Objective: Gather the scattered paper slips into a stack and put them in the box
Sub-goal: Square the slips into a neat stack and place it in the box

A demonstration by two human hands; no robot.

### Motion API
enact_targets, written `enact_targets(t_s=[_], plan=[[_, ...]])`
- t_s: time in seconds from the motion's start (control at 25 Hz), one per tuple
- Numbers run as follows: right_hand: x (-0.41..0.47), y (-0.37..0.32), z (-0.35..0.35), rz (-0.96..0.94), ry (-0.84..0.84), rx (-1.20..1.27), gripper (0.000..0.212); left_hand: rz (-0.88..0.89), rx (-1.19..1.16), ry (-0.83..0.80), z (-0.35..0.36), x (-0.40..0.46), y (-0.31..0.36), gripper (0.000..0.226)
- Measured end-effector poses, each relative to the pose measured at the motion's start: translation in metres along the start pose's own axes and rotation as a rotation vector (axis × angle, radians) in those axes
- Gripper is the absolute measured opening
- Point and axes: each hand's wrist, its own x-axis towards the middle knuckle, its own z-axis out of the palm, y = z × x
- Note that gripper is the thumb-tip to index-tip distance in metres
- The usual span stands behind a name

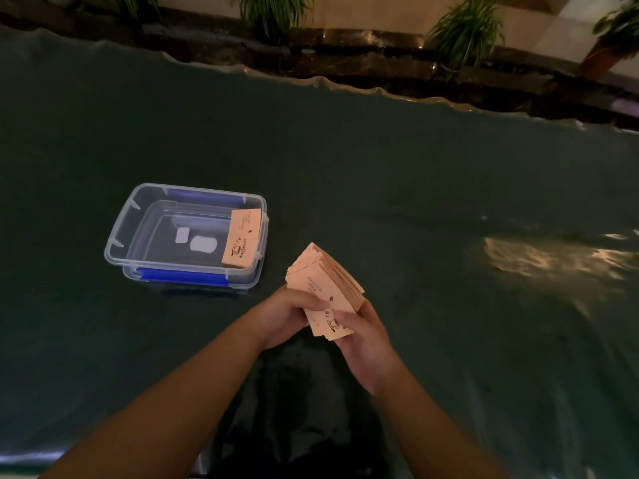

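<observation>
Pink slip stack (pixel 323 288) lengthwise away, tilted left

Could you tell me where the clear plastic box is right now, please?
In the head view, the clear plastic box sits open on the dark table, left of and beyond both hands, which hold the stack of slips.

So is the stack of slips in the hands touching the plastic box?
Apart. The head view shows the stack of slips held in both hands, with dark table cloth visible between it and the plastic box.

Clear glossy plastic box (pixel 119 236), matt paper slips (pixel 323 283), seemingly cloth-covered table (pixel 380 174)
</observation>
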Motion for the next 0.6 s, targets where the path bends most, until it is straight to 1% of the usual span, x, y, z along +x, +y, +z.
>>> enact_targets(t_s=[0.08, 0.12, 0.16, 0.24, 0.32, 0.44, 0.52, 0.6], plan=[[0.002, -0.008, -0.006, -0.031, 0.022, -0.077, 0.073, -0.028, -0.033, 0.021, -0.008, 0.002, 0.006, 0.081], [0.002, -0.014, -0.010, -0.047, 0.033, -0.133, 0.072, -0.028, 0.005, 0.056, -0.010, 0.003, 0.010, 0.091], [0.004, -0.018, -0.014, -0.067, 0.047, -0.209, 0.071, -0.019, 0.086, 0.092, -0.012, 0.002, 0.013, 0.096], [0.008, -0.025, -0.021, -0.132, 0.070, -0.364, 0.071, -0.006, 0.345, 0.154, -0.014, 0.001, 0.018, 0.096], [0.010, -0.031, -0.027, -0.206, 0.065, -0.495, 0.078, 0.009, 0.592, 0.213, -0.018, 0.002, 0.017, 0.093], [0.012, -0.035, -0.032, -0.213, 0.018, -0.780, 0.086, 0.073, 0.897, 0.316, -0.027, 0.006, 0.001, 0.098], [0.014, -0.030, -0.038, -0.198, 0.016, -0.934, 0.089, 0.091, 1.015, 0.375, -0.031, 0.010, -0.014, 0.105], [0.014, -0.024, -0.043, -0.187, 0.040, -1.033, 0.094, 0.075, 1.059, 0.403, -0.031, 0.012, -0.025, 0.109]])
